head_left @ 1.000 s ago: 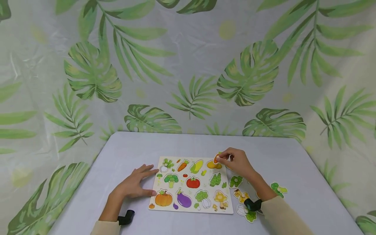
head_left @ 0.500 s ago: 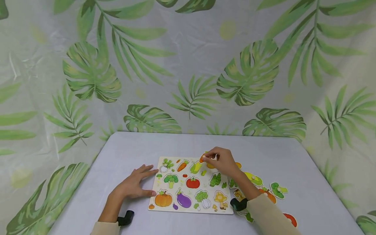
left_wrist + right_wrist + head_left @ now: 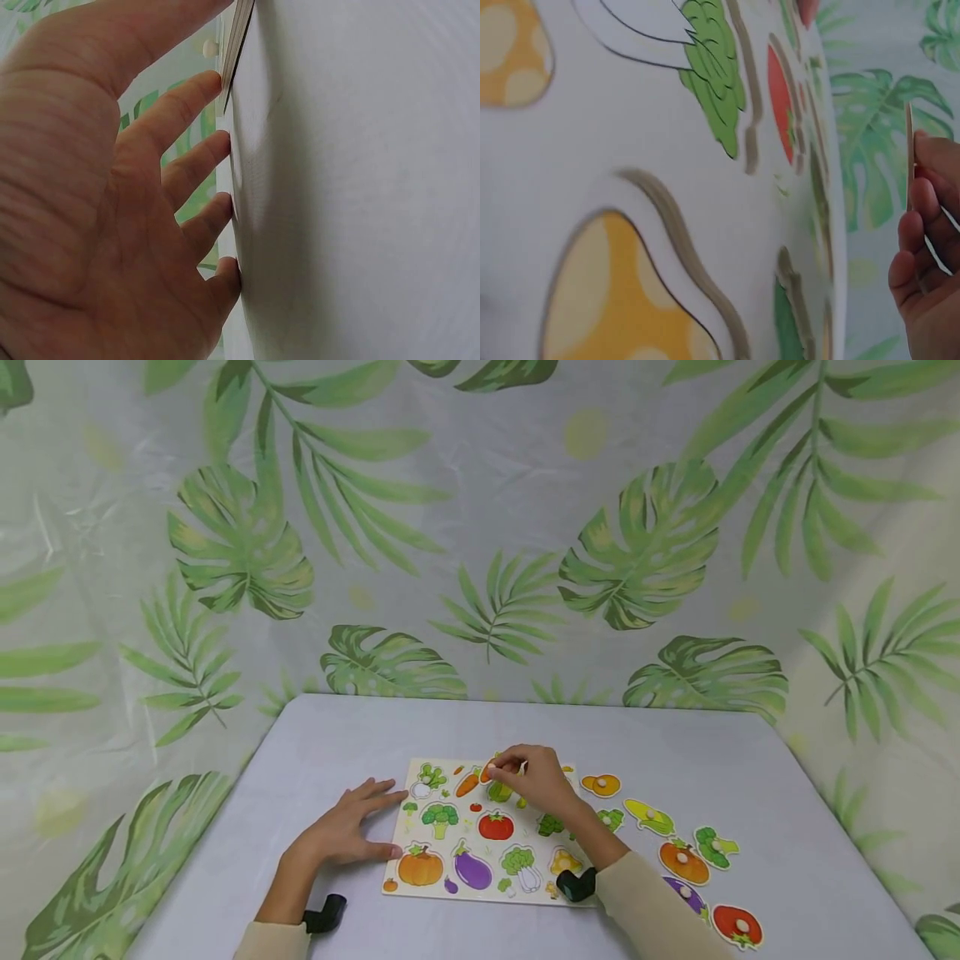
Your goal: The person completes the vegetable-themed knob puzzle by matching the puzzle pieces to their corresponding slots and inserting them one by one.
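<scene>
My right hand [image 3: 534,777] pinches a carrot puzzle piece [image 3: 486,773] by its small knob, over the upper middle of the vegetable puzzle board [image 3: 467,820]. In the right wrist view the thin edge of the carrot piece [image 3: 910,161] stands up between the fingertips, off the board. The printed carrot recess [image 3: 467,785] lies just left of the piece. My left hand [image 3: 341,828] has its fingers spread at the board's left edge, with thumb and index fingertip touching it. In the left wrist view the left fingertips [image 3: 225,202] rest on the white tabletop.
Right of the board lie loose knobbed pieces: potato [image 3: 601,785], corn [image 3: 649,817], pumpkin [image 3: 684,862], broccoli [image 3: 716,847], eggplant [image 3: 686,893] and tomato [image 3: 737,927]. The right forearm covers part of the board's right side. A leaf-patterned curtain [image 3: 495,527] stands behind the table.
My right hand has moved left across the board with the carrot piece, from above the potato picture to beside the carrot recess. The left hand has stayed at the board's edge.
</scene>
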A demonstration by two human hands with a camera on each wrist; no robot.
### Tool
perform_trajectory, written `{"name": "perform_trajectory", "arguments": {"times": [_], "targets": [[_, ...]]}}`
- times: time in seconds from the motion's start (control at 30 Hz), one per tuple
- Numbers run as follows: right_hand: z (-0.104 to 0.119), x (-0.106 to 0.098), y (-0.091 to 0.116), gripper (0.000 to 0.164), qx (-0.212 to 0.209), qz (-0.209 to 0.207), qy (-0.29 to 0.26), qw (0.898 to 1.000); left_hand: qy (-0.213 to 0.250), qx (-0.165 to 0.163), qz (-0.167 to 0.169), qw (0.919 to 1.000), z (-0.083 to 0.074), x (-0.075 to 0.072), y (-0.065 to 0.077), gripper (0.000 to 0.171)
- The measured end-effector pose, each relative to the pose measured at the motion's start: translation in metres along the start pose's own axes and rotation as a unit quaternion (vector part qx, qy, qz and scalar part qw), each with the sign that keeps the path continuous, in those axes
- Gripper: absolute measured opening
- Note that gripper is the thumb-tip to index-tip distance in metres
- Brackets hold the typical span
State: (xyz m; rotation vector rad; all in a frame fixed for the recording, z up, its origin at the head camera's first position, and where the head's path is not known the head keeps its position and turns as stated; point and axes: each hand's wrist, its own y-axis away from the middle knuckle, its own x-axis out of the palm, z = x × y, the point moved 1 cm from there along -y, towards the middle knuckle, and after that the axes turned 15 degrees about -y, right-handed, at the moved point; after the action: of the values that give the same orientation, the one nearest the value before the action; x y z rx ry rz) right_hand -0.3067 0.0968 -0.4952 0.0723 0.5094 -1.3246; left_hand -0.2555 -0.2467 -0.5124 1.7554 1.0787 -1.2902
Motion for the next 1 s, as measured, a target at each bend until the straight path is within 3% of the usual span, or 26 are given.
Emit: {"name": "perform_trajectory", "arguments": {"times": [0.73,1.0], "targets": [[-0.003,0.04,-0.007,0.014,0.061,0.015,-0.021,0.998,0.001,0.008,-0.002,1.0,0.0,0.0,0.0,0.089],[-0.008,0.047,-0.011,0.013,0.069,0.014,-0.001,0.998,0.002,0.012,-0.007,0.9999,0.001,0.002,0.0,0.089]]}}
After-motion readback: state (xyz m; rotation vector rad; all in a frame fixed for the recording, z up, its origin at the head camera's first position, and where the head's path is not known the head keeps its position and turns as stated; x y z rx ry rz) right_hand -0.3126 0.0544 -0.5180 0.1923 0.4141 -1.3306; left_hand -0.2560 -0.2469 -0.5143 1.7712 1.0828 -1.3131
